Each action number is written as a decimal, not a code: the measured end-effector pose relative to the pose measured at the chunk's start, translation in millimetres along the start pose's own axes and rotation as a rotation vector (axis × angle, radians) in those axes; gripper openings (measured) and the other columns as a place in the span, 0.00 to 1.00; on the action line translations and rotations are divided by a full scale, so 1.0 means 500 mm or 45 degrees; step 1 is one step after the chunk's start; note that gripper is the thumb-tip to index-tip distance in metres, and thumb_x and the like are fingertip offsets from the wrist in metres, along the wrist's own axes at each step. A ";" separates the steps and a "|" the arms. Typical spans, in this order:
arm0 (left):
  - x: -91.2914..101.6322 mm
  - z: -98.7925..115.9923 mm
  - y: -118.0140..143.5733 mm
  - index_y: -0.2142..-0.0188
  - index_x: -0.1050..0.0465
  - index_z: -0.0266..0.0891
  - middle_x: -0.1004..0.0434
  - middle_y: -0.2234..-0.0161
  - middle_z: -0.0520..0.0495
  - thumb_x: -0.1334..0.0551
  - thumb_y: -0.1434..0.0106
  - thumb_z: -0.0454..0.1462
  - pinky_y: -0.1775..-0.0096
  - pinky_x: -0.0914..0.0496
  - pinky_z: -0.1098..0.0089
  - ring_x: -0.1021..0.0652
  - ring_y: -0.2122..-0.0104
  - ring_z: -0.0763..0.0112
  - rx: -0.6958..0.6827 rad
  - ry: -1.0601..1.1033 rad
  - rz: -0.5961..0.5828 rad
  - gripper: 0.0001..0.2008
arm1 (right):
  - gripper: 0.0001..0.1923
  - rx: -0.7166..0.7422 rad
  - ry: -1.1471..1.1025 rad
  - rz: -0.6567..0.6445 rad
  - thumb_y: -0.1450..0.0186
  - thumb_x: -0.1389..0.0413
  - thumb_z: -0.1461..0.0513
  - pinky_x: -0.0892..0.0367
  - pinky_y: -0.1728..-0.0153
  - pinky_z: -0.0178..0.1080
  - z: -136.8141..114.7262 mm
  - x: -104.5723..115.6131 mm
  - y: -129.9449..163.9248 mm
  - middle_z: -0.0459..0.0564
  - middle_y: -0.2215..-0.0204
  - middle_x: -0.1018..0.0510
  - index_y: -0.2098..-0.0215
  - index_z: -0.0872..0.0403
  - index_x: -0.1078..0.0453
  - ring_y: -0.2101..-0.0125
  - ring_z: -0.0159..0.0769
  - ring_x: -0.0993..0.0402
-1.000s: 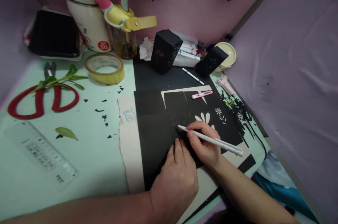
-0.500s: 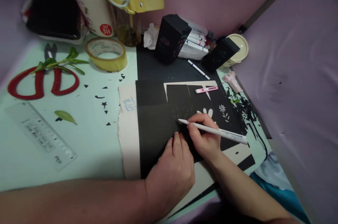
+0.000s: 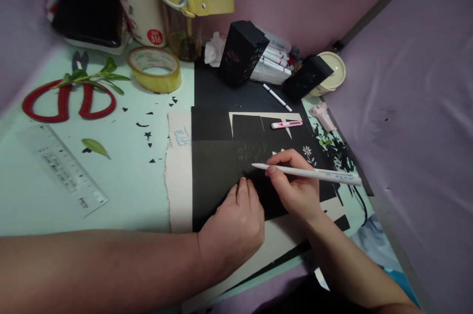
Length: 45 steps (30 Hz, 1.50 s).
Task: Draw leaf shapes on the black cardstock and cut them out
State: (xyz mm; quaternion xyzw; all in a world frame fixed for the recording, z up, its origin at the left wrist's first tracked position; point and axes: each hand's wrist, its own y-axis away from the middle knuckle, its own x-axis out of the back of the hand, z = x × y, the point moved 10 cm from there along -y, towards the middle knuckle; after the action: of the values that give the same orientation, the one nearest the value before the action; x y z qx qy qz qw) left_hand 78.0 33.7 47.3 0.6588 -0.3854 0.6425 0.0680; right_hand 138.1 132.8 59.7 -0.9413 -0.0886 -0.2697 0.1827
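My right hand (image 3: 297, 188) pinches a white pen (image 3: 314, 172), its tip at the black paper (image 3: 212, 176). Faint pale marks (image 3: 251, 152) show on the paper just beyond the tip. Holding nothing, my left hand (image 3: 236, 215) lies on the same sheet, fingers stretched out and side by side near the tip. A pink craft knife (image 3: 287, 125) rests further back on the black sheets. White flower shapes (image 3: 307, 151) show to the right, some partly hidden behind my right hand.
Red-handled scissors (image 3: 64, 102), a clear ruler (image 3: 70, 171), a tape roll (image 3: 155, 70) and a leaf (image 3: 95, 148) lie left, among black scraps. Behind stand a black box (image 3: 242, 55), markers (image 3: 271, 68) and a white bottle (image 3: 142, 3). A pink glue gun (image 3: 323, 118) lies right.
The camera view has shifted slightly. My right hand has moved a little with the pen, and more faint marks show near its tip. My left hand stays on the paper.
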 end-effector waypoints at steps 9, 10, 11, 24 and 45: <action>0.001 -0.007 -0.005 0.59 0.23 0.22 0.20 0.57 0.24 0.47 0.38 0.31 0.58 0.23 0.59 0.18 0.57 0.50 0.038 0.046 -0.015 0.16 | 0.05 -0.063 -0.070 -0.080 0.38 0.42 0.65 0.34 0.71 0.36 0.049 -0.031 -0.024 0.43 0.75 0.26 0.72 0.52 0.33 0.74 0.32 0.30; 0.002 -0.008 -0.005 0.59 0.23 0.22 0.20 0.57 0.25 0.47 0.38 0.31 0.58 0.23 0.59 0.18 0.57 0.50 0.038 0.052 -0.009 0.16 | 0.06 -0.076 -0.097 -0.117 0.38 0.42 0.65 0.35 0.72 0.36 0.052 -0.037 -0.024 0.43 0.76 0.26 0.72 0.52 0.34 0.75 0.32 0.30; 0.003 -0.008 -0.006 0.59 0.23 0.23 0.20 0.57 0.25 0.47 0.38 0.31 0.58 0.23 0.59 0.18 0.57 0.50 0.038 0.057 -0.005 0.16 | 0.06 -0.082 -0.129 -0.159 0.38 0.42 0.65 0.35 0.72 0.36 0.052 -0.043 -0.024 0.43 0.76 0.26 0.72 0.52 0.34 0.75 0.32 0.30; 0.011 -0.006 -0.010 0.59 0.24 0.23 0.20 0.57 0.27 0.47 0.36 0.30 0.58 0.23 0.59 0.18 0.57 0.51 -0.030 0.006 -0.070 0.15 | 0.06 0.045 -0.303 -0.261 0.36 0.43 0.66 0.33 0.70 0.38 0.058 -0.066 -0.012 0.44 0.74 0.26 0.71 0.51 0.34 0.73 0.33 0.28; 0.012 -0.007 -0.013 0.58 0.23 0.22 0.20 0.56 0.28 0.48 0.35 0.30 0.58 0.22 0.60 0.18 0.58 0.51 -0.045 0.007 -0.094 0.16 | 0.08 0.050 -0.194 -0.164 0.37 0.44 0.67 0.34 0.72 0.37 0.047 -0.050 -0.017 0.43 0.76 0.28 0.73 0.51 0.36 0.75 0.32 0.30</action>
State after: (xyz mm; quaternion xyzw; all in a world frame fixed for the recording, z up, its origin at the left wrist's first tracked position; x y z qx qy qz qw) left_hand 78.5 37.7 55.8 0.6694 -0.3719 0.6346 0.1045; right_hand 126.2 148.2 30.2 -0.9476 -0.1680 -0.2068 0.1763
